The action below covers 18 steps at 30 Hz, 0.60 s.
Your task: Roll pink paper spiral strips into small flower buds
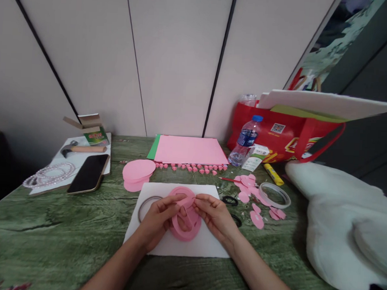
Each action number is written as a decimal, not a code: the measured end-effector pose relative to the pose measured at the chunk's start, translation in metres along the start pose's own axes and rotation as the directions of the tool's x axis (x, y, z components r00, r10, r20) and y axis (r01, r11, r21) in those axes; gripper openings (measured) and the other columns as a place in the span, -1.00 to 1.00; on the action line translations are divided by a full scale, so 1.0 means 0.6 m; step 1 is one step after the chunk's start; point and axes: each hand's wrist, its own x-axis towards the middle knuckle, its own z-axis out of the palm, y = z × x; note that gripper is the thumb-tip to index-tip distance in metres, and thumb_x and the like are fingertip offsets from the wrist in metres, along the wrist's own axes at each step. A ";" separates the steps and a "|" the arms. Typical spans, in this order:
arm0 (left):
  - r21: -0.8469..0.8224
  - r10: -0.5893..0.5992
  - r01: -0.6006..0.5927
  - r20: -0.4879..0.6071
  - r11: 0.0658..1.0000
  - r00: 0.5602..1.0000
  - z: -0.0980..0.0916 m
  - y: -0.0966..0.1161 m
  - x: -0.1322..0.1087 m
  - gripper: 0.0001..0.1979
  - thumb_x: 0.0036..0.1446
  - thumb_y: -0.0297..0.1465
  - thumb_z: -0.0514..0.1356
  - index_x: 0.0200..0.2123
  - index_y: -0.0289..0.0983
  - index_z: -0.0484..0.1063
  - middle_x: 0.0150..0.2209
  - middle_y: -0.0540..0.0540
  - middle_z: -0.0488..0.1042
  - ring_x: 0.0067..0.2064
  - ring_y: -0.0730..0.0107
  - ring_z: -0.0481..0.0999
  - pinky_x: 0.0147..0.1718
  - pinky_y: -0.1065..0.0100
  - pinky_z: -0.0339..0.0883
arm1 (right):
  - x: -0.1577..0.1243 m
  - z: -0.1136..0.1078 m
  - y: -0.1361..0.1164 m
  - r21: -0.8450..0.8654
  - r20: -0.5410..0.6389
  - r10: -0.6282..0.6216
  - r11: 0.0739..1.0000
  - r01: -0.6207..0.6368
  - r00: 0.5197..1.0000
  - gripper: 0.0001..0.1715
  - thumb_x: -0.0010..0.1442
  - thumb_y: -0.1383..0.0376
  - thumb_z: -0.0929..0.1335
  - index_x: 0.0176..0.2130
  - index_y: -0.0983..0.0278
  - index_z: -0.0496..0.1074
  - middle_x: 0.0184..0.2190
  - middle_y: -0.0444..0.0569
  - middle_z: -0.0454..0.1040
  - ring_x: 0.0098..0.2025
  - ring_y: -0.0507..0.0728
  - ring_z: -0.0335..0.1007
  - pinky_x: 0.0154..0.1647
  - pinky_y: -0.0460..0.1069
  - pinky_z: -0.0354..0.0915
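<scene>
A cut pink paper spiral (186,236) is held between my two hands above a white board (204,248). My left hand (160,217) has its fingers closed on the spiral's left side, with part of the paper showing between them. At the spiral's upper right edge, my right hand (216,214) pinches the paper between thumb and fingertips. A thin round ring (140,210) lies on the board, partly hidden behind my left hand. Two black rings (230,200) rest just right of the board.
Pink paper discs (138,170), pink sheets (191,150) and several small pink rolled pieces (195,167) lie behind. At right are pink scraps (257,217), a tape roll (277,195), a bottle (245,141), a red bag (278,132) and a white plush (338,230). A phone (88,173) and hammer (86,149) lie left.
</scene>
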 end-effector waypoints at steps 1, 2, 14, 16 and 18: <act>0.001 -0.002 0.002 0.002 1.000 1.000 0.000 0.000 0.000 -0.64 -0.02 -0.42 0.21 -0.09 -0.37 0.38 -0.52 -0.06 0.46 -0.59 0.43 0.44 -0.51 0.39 0.27 | -0.001 0.001 -0.001 0.000 -0.001 0.002 1.000 -0.002 1.000 -0.73 -0.30 0.37 0.52 -0.47 0.34 0.49 -0.55 -0.10 0.52 -0.50 -0.03 0.42 -0.39 -0.14 0.34; 0.003 -0.003 0.003 0.006 1.000 1.000 0.000 0.000 0.000 -0.63 -0.02 -0.42 0.21 -0.09 -0.37 0.38 -0.52 -0.06 0.47 -0.58 0.43 0.44 -0.51 0.38 0.27 | -0.001 0.001 -0.001 0.001 -0.001 0.001 1.000 -0.001 1.000 -0.74 -0.30 0.37 0.52 -0.48 0.34 0.49 -0.56 -0.11 0.51 -0.51 -0.03 0.41 -0.40 -0.14 0.33; 0.010 -0.002 0.002 0.015 1.000 1.000 0.000 0.001 -0.001 -0.63 0.00 -0.43 0.19 -0.07 -0.37 0.37 -0.52 -0.06 0.46 -0.58 0.44 0.43 -0.50 0.39 0.26 | 0.001 0.002 0.003 0.023 -0.010 -0.022 0.999 0.022 1.000 -0.75 -0.30 0.38 0.52 -0.48 0.33 0.51 -0.55 -0.10 0.53 -0.49 -0.04 0.42 -0.36 -0.16 0.32; 0.015 0.012 -0.013 0.024 1.000 1.000 -0.001 0.000 -0.001 -0.66 0.02 -0.44 0.18 -0.09 -0.37 0.37 -0.51 -0.06 0.46 -0.57 0.43 0.43 -0.49 0.38 0.27 | 0.001 0.003 0.003 0.013 0.003 -0.019 1.000 0.019 1.000 -0.75 -0.29 0.39 0.51 -0.46 0.34 0.52 -0.51 -0.06 0.54 -0.46 -0.03 0.43 -0.33 -0.16 0.33; 0.022 0.022 -0.022 0.032 1.000 0.999 -0.002 -0.001 0.000 -0.67 0.03 -0.44 0.16 -0.09 -0.38 0.36 -0.51 -0.06 0.45 -0.56 0.42 0.44 -0.48 0.36 0.28 | 0.001 0.003 0.002 0.005 0.010 -0.019 1.000 0.019 1.000 -0.75 -0.28 0.39 0.51 -0.46 0.35 0.52 -0.49 -0.05 0.55 -0.46 -0.02 0.43 -0.32 -0.15 0.33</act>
